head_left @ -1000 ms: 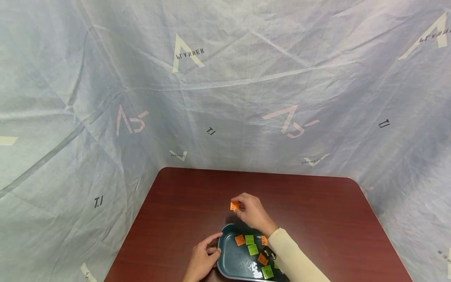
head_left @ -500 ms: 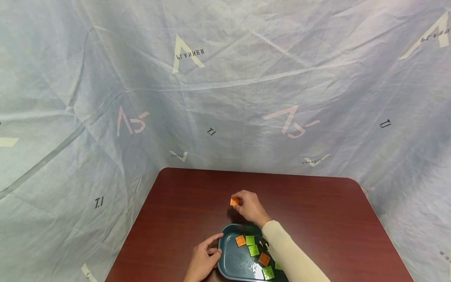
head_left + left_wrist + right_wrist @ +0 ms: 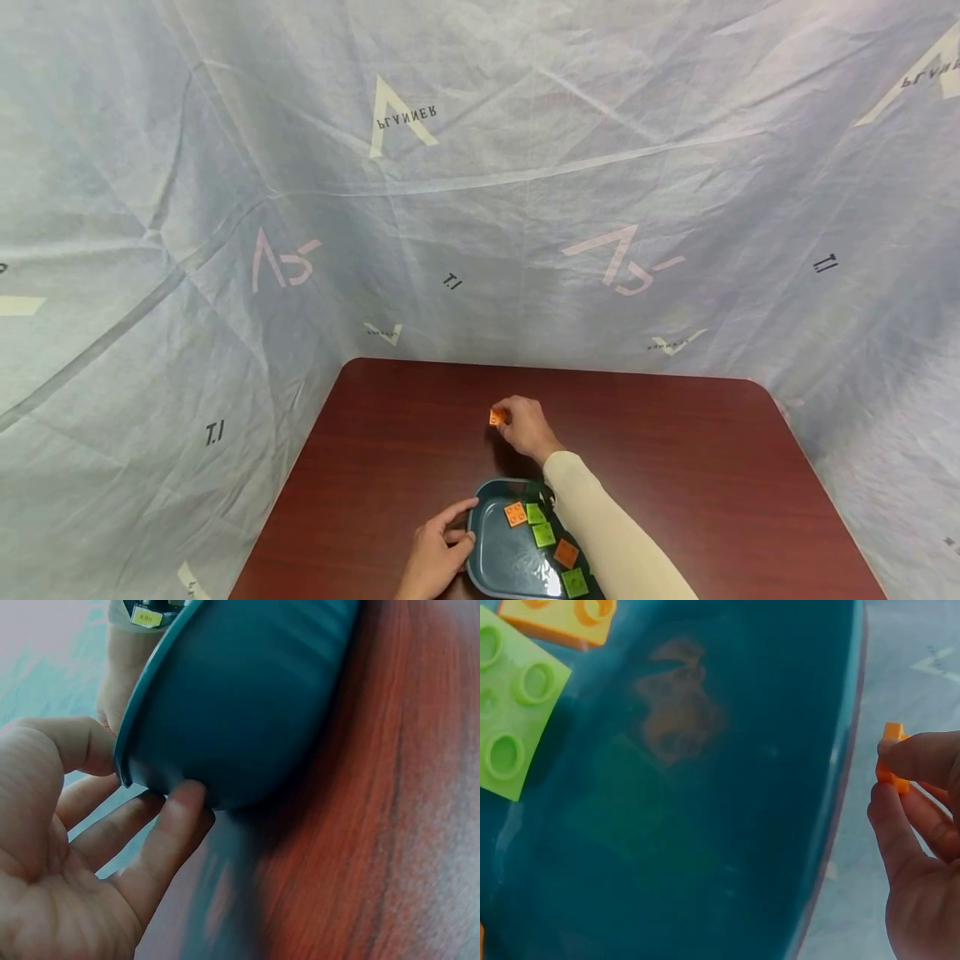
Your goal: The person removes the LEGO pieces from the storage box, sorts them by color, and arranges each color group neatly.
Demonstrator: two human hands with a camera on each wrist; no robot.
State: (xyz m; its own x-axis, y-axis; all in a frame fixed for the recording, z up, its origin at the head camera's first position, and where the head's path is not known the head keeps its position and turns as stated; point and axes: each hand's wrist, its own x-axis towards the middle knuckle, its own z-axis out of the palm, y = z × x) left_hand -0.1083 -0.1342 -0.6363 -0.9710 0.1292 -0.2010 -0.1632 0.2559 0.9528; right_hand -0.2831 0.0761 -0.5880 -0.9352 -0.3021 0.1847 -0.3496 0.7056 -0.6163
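Observation:
A small orange building brick (image 3: pixel 496 416) with studs is pinched between the thumb and fingers of my right hand (image 3: pixel 528 427), above the table beyond the tray's far rim. In the right wrist view the held brick (image 3: pixel 892 771) appears edge-on. My left hand (image 3: pixel 435 554) holds the left end of a dark teal tray (image 3: pixel 491 554), fingers at its rim and outer wall (image 3: pixel 247 712). Inside the tray lie an orange brick (image 3: pixel 515 514), green bricks (image 3: pixel 543 534) and a darker orange brick (image 3: pixel 566 553). The right sleeve hides the tray's right part.
The reddish-brown wooden table (image 3: pixel 675 467) extends around the tray on both sides and behind it. Pale grey printed cloth (image 3: pixel 480 208) hangs along its back and sides.
My right hand has moved farther from the tray toward the back of the table, carrying the orange brick. The left hand keeps its hold on the tray.

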